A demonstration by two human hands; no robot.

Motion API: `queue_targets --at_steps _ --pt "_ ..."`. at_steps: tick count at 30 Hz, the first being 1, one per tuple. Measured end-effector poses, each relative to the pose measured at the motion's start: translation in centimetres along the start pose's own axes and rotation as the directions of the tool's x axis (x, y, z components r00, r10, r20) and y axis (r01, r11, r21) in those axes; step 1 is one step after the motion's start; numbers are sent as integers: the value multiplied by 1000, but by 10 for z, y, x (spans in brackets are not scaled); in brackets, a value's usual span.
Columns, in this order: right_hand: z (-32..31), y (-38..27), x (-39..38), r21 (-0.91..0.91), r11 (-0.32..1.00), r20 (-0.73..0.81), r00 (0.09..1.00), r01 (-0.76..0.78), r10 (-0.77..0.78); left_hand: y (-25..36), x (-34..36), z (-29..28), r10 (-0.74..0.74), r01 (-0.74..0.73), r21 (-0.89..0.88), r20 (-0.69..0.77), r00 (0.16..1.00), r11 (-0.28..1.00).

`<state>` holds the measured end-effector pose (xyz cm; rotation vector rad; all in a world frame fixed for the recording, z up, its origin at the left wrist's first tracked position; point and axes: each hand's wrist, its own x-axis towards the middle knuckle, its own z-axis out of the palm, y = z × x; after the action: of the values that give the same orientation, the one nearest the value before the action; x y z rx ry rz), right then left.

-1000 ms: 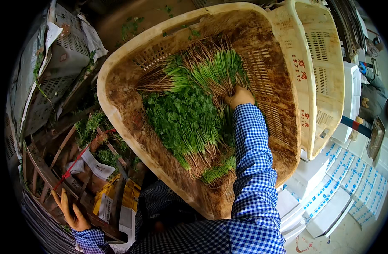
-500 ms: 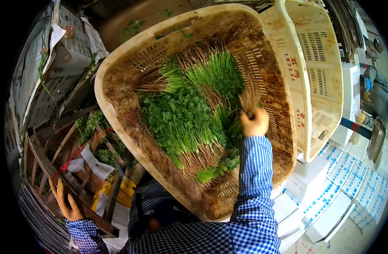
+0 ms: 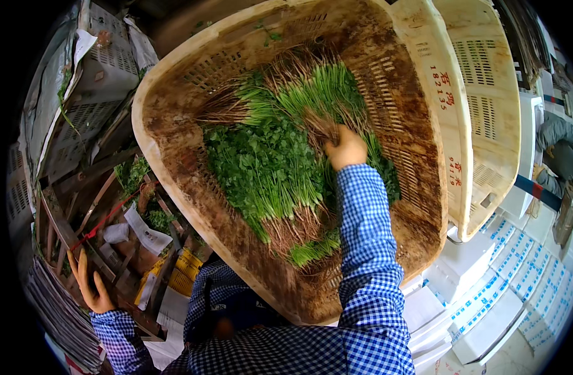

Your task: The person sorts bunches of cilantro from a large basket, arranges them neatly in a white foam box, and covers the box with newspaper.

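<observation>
A large dirty cream plastic basket (image 3: 167,181) holds layered bunches of coriander (image 3: 261,165), dark green leaves, pale stems and brown roots. Inside it my right hand (image 3: 347,149) is closed around the stems of one bunch, whose roots (image 3: 321,125) stick out beyond my fingers. Its leaves are partly hidden by my hand and sleeve, lying over the other bunches. At the lower left, my left hand (image 3: 91,287) has its fingers stretched out and holds nothing. It rests at the edge of a wooden crate (image 3: 58,215), well outside the basket.
More cream baskets (image 3: 486,81) are nested on the right. White boxes with blue print (image 3: 511,275) are stacked at the lower right, and a person in grey (image 3: 558,140) is at the far right. The crate contains scraps of greens, paper and a yellow piece (image 3: 187,272).
My right hand has moved left and away from me with the bunch, from the basket's right wall to over the middle bunches. My left hand stays near the crate.
</observation>
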<state>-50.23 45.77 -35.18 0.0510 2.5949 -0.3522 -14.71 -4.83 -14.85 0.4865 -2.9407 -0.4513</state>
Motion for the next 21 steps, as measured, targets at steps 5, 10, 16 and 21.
queue_targets --at_steps 5,10,16,21 --pt "9 -42 7 -413 911 163 985 14 58 6 -2 -2 -35 35 -22 4 999 999" --pt "20 -54 9 -493 870 207 971 0 118 8 -1 -3 -36 36 1 3 999 999" --pt "31 -53 12 -446 894 128 985 -45 114 7 -1 -4 -29 29 -6 -7 1000 1000" --pt "23 -19 14 -339 933 71 992 122 -103 5 0 -4 0 -2 43 44 999 999"
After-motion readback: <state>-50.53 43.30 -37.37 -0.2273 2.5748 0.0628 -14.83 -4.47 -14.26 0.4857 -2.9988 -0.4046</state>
